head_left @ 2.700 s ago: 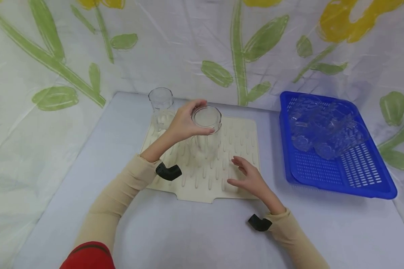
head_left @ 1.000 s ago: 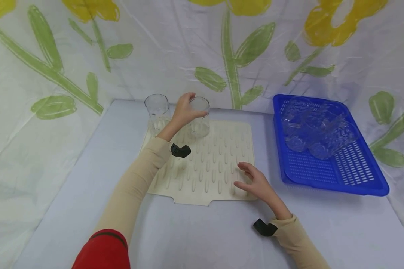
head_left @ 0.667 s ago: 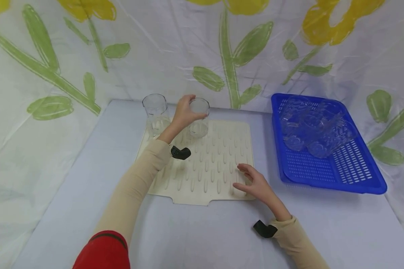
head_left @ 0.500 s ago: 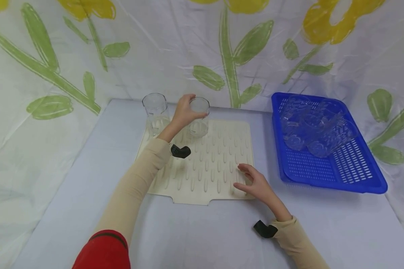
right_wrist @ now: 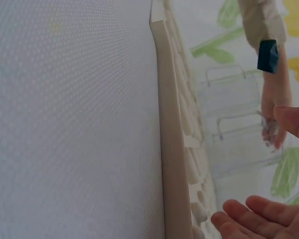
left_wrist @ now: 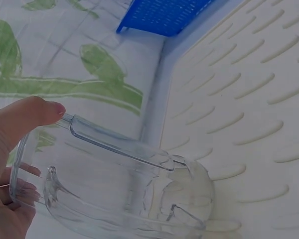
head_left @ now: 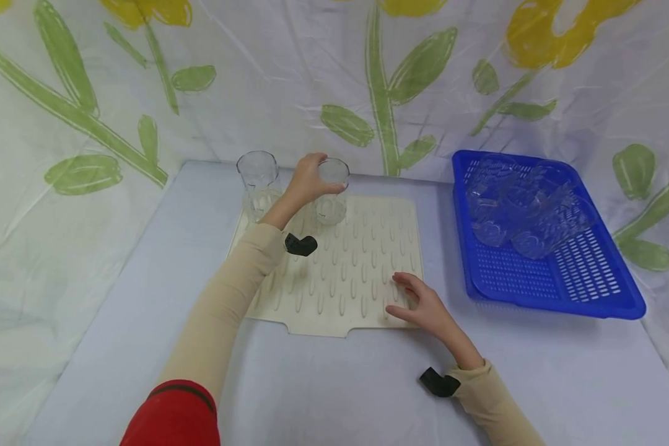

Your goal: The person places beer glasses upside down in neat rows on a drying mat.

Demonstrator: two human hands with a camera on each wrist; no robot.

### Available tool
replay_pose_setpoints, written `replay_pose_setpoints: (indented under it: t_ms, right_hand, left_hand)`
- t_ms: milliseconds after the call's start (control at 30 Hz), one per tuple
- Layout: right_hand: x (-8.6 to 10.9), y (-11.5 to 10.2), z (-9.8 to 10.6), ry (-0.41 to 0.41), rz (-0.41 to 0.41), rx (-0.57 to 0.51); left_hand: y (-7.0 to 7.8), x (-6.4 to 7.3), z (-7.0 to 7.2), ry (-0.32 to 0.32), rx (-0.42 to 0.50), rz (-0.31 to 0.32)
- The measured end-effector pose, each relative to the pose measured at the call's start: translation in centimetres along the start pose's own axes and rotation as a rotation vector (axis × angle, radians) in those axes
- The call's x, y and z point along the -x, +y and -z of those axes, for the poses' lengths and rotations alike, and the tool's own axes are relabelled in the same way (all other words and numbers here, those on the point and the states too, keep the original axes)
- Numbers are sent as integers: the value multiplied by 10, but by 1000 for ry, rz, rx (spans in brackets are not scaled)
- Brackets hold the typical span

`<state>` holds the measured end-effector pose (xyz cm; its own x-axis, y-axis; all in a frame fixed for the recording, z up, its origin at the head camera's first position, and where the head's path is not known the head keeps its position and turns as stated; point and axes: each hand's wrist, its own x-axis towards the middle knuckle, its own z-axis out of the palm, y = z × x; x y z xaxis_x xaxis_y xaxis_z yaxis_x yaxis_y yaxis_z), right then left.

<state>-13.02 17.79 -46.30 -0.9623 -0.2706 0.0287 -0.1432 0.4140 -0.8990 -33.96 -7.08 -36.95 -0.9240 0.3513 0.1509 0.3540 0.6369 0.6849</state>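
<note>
In the head view my left hand (head_left: 308, 179) holds a clear drinking glass (head_left: 331, 210) by its upper end, thumb and fingers on opposite sides. That glass stands at the back of the cream ridged mat (head_left: 362, 272). The left wrist view shows the glass (left_wrist: 104, 184) with a handle-like strip along its side and its far end at the mat. Left of it stands a second clear glass (head_left: 258, 173), partly behind my left hand and forearm. My right hand (head_left: 420, 303) hovers near the mat's front right part, fingers apart and holding nothing.
To the right, a blue perforated basket (head_left: 513, 282) holds several clear glasses (head_left: 526, 204) lying jumbled. A white curtain (head_left: 290, 80) painted with flowers rises behind the table (head_left: 306, 390). A black device (head_left: 439, 382) sits at my right wrist.
My left hand has moved the glass from above the middle of the mat back to its rear, beside the other glass, where it stands now. My right hand has barely moved.
</note>
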Motion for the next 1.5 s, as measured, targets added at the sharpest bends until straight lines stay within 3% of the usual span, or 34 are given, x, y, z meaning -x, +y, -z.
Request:
replay_pose_setpoints:
  t_ms: [233, 467, 667, 867, 1000, 1267, 1500]
  right_hand:
    - [4, -5, 0, -14, -5, -1]
    - [7, -46, 7, -61, 36, -51]
    - [7, -40, 23, -67, 132, -9]
    - [6, -47, 40, -80, 162, -6]
    - [14, -53, 58, -19, 191, 6]
    - [16, -53, 82, 135, 248, -45]
    - [23, -49, 117, 343, 226, -28]
  left_hand:
    - [1, 0, 1, -7, -6, 11]
    - [4, 2, 3, -31, -39, 26]
    - [6, -4, -2, -57, -45, 40]
    - [1, 0, 5, -27, -35, 41]
    - [6, -1, 0, -36, -18, 30]
    - [-1, 9, 3, -16, -2, 57]
    - [4, 0, -2, -18, 4, 17]
